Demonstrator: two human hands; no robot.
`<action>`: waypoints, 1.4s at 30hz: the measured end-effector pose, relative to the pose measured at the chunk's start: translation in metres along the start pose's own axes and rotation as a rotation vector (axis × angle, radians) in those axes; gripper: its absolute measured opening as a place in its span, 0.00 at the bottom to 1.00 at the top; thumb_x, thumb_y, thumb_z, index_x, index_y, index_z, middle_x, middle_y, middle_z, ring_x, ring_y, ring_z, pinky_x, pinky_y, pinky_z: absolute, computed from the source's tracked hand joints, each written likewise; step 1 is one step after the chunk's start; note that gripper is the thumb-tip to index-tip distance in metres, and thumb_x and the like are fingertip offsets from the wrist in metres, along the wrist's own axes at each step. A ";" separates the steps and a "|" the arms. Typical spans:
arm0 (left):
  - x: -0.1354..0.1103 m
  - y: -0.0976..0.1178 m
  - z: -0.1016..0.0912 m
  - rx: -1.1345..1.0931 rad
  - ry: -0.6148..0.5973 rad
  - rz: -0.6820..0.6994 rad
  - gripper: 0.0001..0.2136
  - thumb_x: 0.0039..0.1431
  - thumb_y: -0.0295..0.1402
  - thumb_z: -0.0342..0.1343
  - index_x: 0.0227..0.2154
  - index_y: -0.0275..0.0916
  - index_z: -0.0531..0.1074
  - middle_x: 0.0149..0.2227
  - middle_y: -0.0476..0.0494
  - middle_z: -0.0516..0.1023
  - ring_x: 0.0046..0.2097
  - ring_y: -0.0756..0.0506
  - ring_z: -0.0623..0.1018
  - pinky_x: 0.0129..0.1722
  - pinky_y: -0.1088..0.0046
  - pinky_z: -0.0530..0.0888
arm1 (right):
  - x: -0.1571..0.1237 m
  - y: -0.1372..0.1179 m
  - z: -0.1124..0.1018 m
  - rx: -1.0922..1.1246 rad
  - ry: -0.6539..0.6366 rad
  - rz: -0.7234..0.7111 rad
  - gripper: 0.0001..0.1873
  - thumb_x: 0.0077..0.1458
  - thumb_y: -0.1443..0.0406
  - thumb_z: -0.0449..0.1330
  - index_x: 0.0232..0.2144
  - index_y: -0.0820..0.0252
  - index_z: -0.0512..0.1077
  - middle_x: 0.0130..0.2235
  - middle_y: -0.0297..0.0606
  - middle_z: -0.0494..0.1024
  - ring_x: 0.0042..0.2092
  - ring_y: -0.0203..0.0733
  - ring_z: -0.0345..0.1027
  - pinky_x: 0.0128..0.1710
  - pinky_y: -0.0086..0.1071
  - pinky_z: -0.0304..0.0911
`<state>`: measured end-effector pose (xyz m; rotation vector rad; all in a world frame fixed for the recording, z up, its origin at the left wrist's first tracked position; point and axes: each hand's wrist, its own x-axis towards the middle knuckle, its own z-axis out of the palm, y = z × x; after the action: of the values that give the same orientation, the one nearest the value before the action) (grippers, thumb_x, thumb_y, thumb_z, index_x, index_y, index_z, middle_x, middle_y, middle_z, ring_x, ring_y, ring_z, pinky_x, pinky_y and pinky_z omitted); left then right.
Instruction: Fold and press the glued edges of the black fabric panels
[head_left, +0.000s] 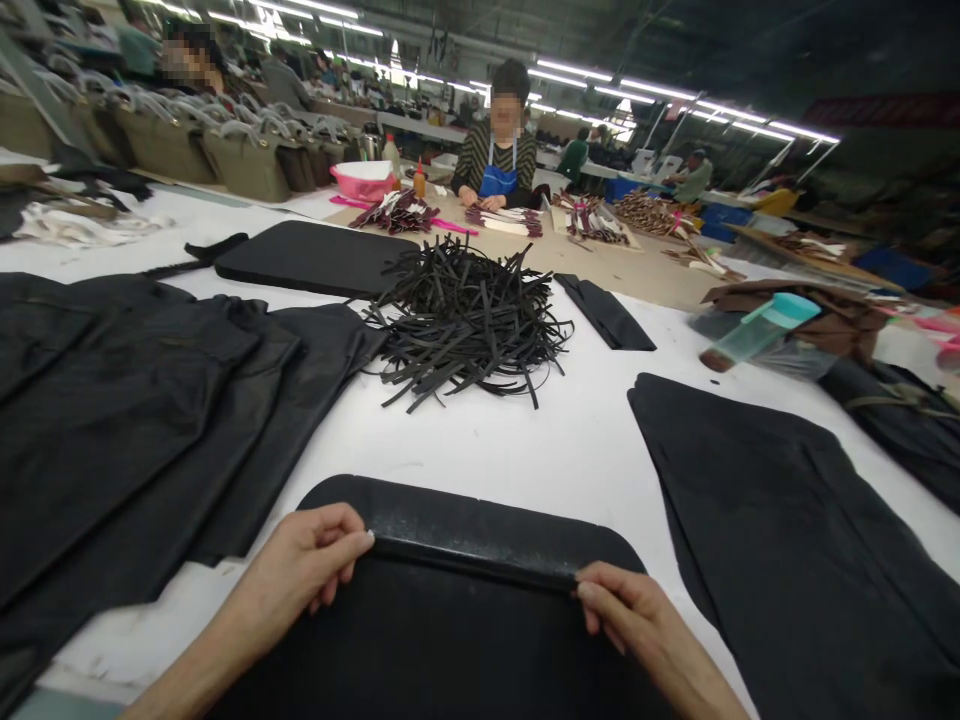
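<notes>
Directly in front of me lies a black rounded-corner panel (480,515) on the white tabletop, with a shiny band across its far part. A smooth black leather-like sheet (465,640) covers its near part. My left hand (315,555) pinches the sheet's far edge at the left, thumb against fingers. At the right end of the same edge, my right hand (622,605) is closed in a similar pinch. The edge runs taut between the two hands, and the sheet's near end is cut off by the picture. Beyond the panel is a heap of thin black strips (480,320).
Black sheets overlap in a pile (150,400) on the left; more black sheets (787,530) lie at right. A thick black slab (315,258) sits behind the pile. A teal-lidded bottle (761,330) lies tilted at right. Across the table, a person (499,150) handles maroon strips.
</notes>
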<state>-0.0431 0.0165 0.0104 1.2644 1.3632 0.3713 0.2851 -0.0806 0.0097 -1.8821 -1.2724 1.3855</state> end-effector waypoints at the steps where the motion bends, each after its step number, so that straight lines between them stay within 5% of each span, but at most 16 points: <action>1: 0.002 0.002 0.001 0.022 0.028 0.010 0.15 0.48 0.47 0.50 0.23 0.39 0.62 0.17 0.56 0.64 0.16 0.53 0.63 0.15 0.80 0.57 | 0.002 0.002 -0.004 -0.013 0.018 -0.001 0.20 0.52 0.52 0.52 0.19 0.59 0.65 0.19 0.29 0.63 0.21 0.32 0.51 0.22 0.27 0.46; 10: 0.019 0.000 0.006 0.198 0.128 0.094 0.09 0.53 0.38 0.44 0.22 0.40 0.63 0.17 0.55 0.66 0.16 0.52 0.66 0.17 0.78 0.57 | 0.023 0.027 -0.005 0.011 0.180 0.133 0.19 0.44 0.48 0.57 0.21 0.58 0.66 0.19 0.28 0.63 0.19 0.32 0.52 0.19 0.27 0.46; 16: 0.019 0.009 0.004 0.268 0.173 0.058 0.08 0.51 0.37 0.44 0.21 0.41 0.62 0.16 0.54 0.66 0.17 0.51 0.66 0.18 0.76 0.56 | 0.026 0.040 0.001 -0.033 0.217 0.099 0.20 0.47 0.47 0.54 0.22 0.57 0.66 0.19 0.28 0.62 0.20 0.34 0.55 0.20 0.28 0.50; 34: 0.031 -0.004 0.002 0.284 0.112 0.023 0.07 0.51 0.36 0.43 0.22 0.41 0.59 0.15 0.57 0.63 0.13 0.53 0.63 0.13 0.80 0.56 | 0.028 0.040 0.000 -0.035 0.203 0.142 0.20 0.48 0.47 0.54 0.20 0.56 0.60 0.17 0.25 0.57 0.18 0.32 0.51 0.19 0.28 0.45; 42: 0.029 -0.002 0.002 0.492 0.160 0.063 0.08 0.54 0.33 0.43 0.21 0.41 0.59 0.16 0.56 0.63 0.17 0.52 0.66 0.18 0.78 0.58 | 0.023 0.026 0.003 -0.037 0.214 0.112 0.18 0.49 0.50 0.53 0.21 0.57 0.61 0.19 0.26 0.59 0.19 0.33 0.52 0.20 0.28 0.47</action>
<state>-0.0344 0.0385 -0.0071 1.7130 1.6137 0.1858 0.2941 -0.0726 -0.0224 -2.0909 -1.1097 1.1829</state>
